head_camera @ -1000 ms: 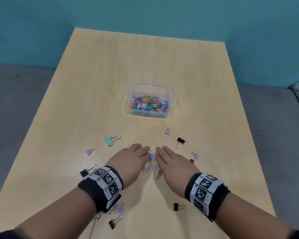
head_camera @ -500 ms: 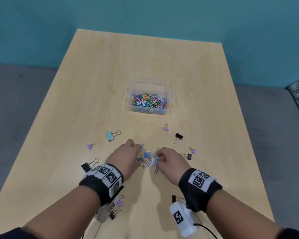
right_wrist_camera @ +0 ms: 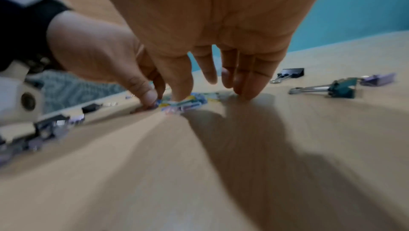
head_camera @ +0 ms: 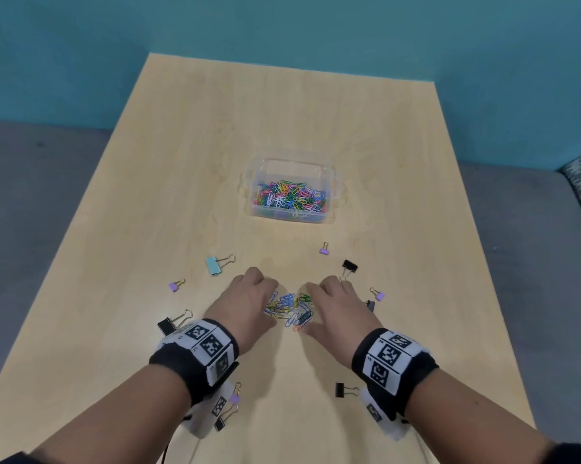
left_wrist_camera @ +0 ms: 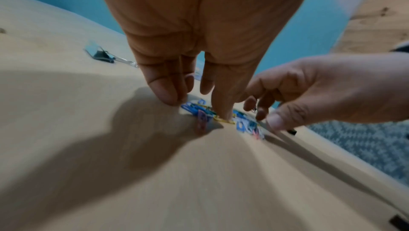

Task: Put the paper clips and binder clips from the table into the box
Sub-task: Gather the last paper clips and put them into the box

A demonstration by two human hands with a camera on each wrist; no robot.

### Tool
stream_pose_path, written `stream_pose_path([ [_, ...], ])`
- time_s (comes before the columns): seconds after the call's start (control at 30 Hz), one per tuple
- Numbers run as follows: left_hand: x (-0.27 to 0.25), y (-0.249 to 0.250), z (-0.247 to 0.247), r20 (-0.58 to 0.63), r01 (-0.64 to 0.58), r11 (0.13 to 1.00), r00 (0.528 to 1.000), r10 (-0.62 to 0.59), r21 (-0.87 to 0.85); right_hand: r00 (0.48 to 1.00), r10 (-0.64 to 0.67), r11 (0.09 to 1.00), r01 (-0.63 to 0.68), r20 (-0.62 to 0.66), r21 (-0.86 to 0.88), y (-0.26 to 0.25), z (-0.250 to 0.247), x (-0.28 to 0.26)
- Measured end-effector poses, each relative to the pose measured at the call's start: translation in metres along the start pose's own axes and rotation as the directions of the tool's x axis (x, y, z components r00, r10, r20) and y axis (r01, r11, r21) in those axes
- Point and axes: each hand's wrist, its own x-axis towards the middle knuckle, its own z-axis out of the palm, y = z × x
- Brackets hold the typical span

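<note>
Both hands are resting fingertips-down on the desk (head_camera: 182,162) around a heap of paper clips (head_camera: 291,308). The left hand (head_camera: 245,306) is bracketing the heap with curved fingers, thumb tip pressing a yellow clip; the right hand (head_camera: 339,308) is doing likewise. Neither grip is closing on anything. Binder clips (head_camera: 348,266) are lying scattered nearby. The box (head_camera: 291,192) is sitting farther back, holding clips.
</note>
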Motion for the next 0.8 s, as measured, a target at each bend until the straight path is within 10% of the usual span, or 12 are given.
stream_pose_path([
  [0.8, 0.025, 0.022, 0.003, -0.059, 0.051, 0.993, 0.997, -0.058, -0.11, 0.99, 0.114, 0.987, -0.123, 0.085, 0.106, -0.013, -0.011, 0.038],
])
